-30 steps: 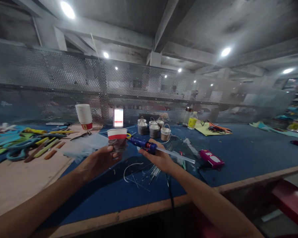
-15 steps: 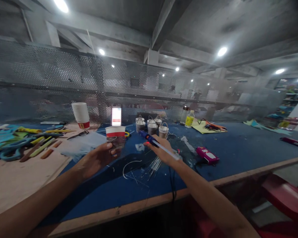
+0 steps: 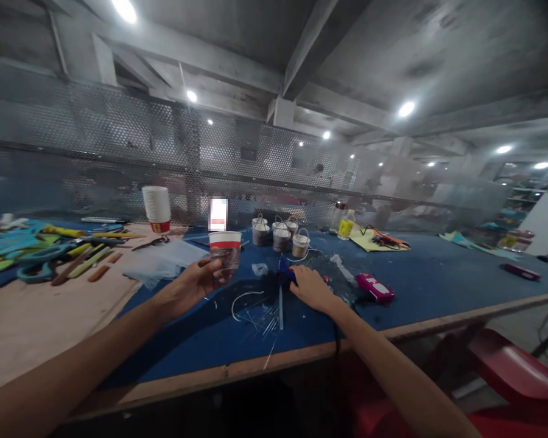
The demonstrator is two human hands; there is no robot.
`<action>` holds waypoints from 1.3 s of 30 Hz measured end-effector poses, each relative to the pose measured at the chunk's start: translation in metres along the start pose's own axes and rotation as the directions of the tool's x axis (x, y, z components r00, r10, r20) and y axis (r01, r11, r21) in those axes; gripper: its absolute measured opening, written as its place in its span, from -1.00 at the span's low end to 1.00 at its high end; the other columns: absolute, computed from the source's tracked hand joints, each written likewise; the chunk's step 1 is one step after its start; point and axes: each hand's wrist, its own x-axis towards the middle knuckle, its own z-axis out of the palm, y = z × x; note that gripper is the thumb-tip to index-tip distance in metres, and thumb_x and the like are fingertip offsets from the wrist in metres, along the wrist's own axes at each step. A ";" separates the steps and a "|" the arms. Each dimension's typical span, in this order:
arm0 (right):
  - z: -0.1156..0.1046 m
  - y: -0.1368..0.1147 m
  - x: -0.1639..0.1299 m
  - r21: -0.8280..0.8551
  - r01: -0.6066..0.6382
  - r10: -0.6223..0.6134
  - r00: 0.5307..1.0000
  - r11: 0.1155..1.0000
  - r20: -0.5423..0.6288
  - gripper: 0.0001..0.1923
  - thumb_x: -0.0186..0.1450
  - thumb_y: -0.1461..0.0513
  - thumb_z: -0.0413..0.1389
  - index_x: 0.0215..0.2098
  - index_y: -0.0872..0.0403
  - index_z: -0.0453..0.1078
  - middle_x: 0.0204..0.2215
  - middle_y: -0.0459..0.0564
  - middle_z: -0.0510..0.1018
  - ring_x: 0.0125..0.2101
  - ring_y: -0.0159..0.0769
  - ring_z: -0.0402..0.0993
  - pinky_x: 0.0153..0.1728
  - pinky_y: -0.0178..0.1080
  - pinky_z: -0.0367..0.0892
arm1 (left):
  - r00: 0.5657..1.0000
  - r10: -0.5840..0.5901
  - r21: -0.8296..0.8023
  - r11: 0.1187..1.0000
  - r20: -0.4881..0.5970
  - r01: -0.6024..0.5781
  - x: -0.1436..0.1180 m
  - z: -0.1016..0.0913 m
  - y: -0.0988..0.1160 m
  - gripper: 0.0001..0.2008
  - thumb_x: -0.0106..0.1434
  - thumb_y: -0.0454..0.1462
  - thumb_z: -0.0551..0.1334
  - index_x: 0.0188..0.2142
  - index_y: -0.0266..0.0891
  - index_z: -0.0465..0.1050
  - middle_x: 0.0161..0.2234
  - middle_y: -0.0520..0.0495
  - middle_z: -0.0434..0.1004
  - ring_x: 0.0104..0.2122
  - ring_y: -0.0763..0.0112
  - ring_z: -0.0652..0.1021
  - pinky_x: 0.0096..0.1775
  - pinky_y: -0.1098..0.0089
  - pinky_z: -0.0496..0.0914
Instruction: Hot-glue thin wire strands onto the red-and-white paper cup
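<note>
My left hand (image 3: 196, 283) holds a paper cup (image 3: 225, 249) with a white rim and a red band, lifted a little above the blue table mat (image 3: 415, 286). My right hand (image 3: 311, 287) rests low on the mat, its fingers around the blue glue gun (image 3: 283, 277). The gun lies down with its clear glue stick (image 3: 281, 307) pointing toward me. Thin glue threads (image 3: 249, 304) lie between my hands.
Several small wrapped cups with wire handles (image 3: 281, 234) stand behind my hands. A stack of paper cups (image 3: 157, 208) is at the back left, with scissors and coloured sticks (image 3: 50, 258) on the wooden board. A pink device (image 3: 375, 287) lies right. Mesh screen behind.
My right hand has lowered the glue gun from beside the cup down onto the mat and turned it. The cup in my left hand stays held up.
</note>
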 end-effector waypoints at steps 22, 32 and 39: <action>-0.041 -0.060 0.008 0.625 0.139 -0.054 0.987 0.768 -0.153 -0.60 0.43 -0.01 0.19 0.04 0.11 0.47 -0.05 0.12 0.58 -0.06 -0.18 0.55 0.03 -0.14 0.37 | 0.991 0.134 0.198 0.972 -0.015 -0.128 0.001 0.005 -0.008 -0.52 0.05 -0.29 0.57 -0.01 -0.14 0.63 0.01 -0.13 0.70 -0.10 0.25 0.68 -0.12 0.38 0.56; -0.029 -0.116 0.042 0.937 0.131 0.065 0.985 0.325 -0.160 -0.72 0.26 0.05 0.29 -0.26 0.09 0.48 -0.31 -0.03 0.60 -0.26 -0.26 0.51 -0.14 -0.20 0.38 | 0.989 0.142 0.203 0.970 -0.026 -0.134 -0.001 0.009 -0.006 -0.48 -0.02 -0.28 0.60 -0.03 -0.18 0.62 0.00 -0.19 0.71 -0.03 0.10 0.67 -0.14 0.30 0.51; -0.036 -0.109 0.039 0.959 0.144 0.108 0.979 0.245 -0.175 -0.70 0.27 0.00 0.24 -0.30 0.08 0.51 -0.35 -0.06 0.61 -0.29 -0.30 0.49 -0.14 -0.22 0.38 | 0.997 0.080 0.216 0.973 0.000 -0.078 0.000 0.006 -0.005 -0.49 0.01 -0.21 0.59 -0.02 -0.17 0.64 0.04 -0.25 0.70 0.05 0.01 0.64 -0.09 0.23 0.51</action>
